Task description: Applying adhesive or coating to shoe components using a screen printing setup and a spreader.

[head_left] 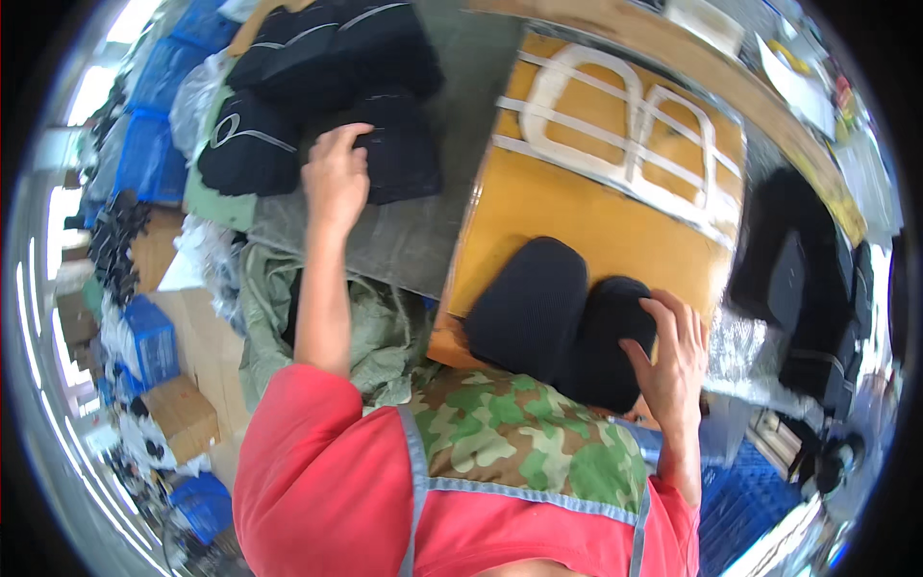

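Observation:
My left hand (pixel 336 176) reaches out to a pile of black fabric pieces with grey curved lines (pixel 327 91) on a grey sheet (pixel 452 163); its fingers curl onto the edge of one piece. My right hand (pixel 670 356) rests with spread fingers on the right one of two black padded pieces (pixel 562 317). These lie side by side on a yellow-orange board (pixel 567 207) with white outlined shapes. I wear a red shirt and a camouflage apron (pixel 519 438).
Blue crates (pixel 154 154) and cardboard boxes (pixel 183 413) line the left side. Green cloth (pixel 385 327) hangs below the grey sheet. More black pieces (pixel 798 279) stack at the right, beside clear plastic wrap (pixel 735 351). A wooden strip (pixel 673 48) runs along the back.

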